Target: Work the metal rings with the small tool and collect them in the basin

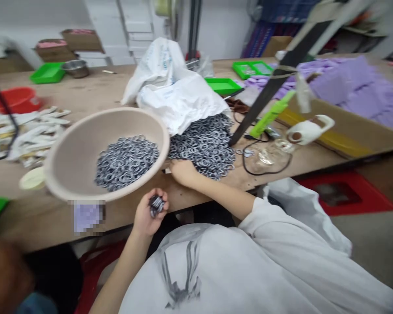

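My left hand (146,216) is palm up in front of the basin, its fingers curled round a small handful of grey rings (156,206). At the near left edge of a heap of the same grey rings (206,146) is my right hand (184,172), back upward; its fingertips are hidden. The heap spills from the mouth of a white woven sack (183,98) onto the table. Left of it stands a wide beige basin (62,152), with many more rings (127,161) gathered on its floor.
White pieces (39,131) and a red basin (15,99) lie left. A dark slanted post (265,100) rises right of the heap, near a cable (265,173) and a white bottle-like object (309,131). A box holds purple pieces (353,87). Another person (6,274) is at lower left.
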Tool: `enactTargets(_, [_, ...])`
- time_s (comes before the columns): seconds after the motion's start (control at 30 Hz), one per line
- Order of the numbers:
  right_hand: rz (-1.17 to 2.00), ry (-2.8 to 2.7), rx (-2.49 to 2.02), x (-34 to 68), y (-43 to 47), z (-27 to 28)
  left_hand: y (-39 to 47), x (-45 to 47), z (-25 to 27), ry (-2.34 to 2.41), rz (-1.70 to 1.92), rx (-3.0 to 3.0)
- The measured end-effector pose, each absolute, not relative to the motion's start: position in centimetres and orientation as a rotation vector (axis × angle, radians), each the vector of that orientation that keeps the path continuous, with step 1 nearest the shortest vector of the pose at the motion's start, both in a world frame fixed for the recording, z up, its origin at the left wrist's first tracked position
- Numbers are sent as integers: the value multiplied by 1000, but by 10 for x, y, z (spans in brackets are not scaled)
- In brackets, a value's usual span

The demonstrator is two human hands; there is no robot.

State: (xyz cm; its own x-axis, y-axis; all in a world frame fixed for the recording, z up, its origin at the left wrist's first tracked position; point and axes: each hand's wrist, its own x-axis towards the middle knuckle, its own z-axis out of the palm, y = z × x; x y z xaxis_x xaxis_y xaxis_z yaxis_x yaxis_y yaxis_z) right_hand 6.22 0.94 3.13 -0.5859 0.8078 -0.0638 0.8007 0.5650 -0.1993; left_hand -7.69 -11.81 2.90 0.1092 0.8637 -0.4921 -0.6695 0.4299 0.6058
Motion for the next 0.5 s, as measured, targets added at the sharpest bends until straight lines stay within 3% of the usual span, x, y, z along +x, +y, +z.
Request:
enactTargets(0.13, [458,-2597,-1400,87,-13,34,-108,-75,22,1029,1175,281])
enactTargets(0.27, [1303,-1966,-1084,98,-41,27,-102,-55,18,1071,1169,461])
enactTargets(0.33, [1536,-1750,-962,98,-51,21,-100,-46,17,1076,1199,532])
enactTargets(0.43, [1422,-1672,-992,97,-58,16,-98,-38,17,1100,1250,584])
enactTargets(0.5, [1077,-1746,-1104,98,-59,16,-98,-37,17,1121,1279,577])
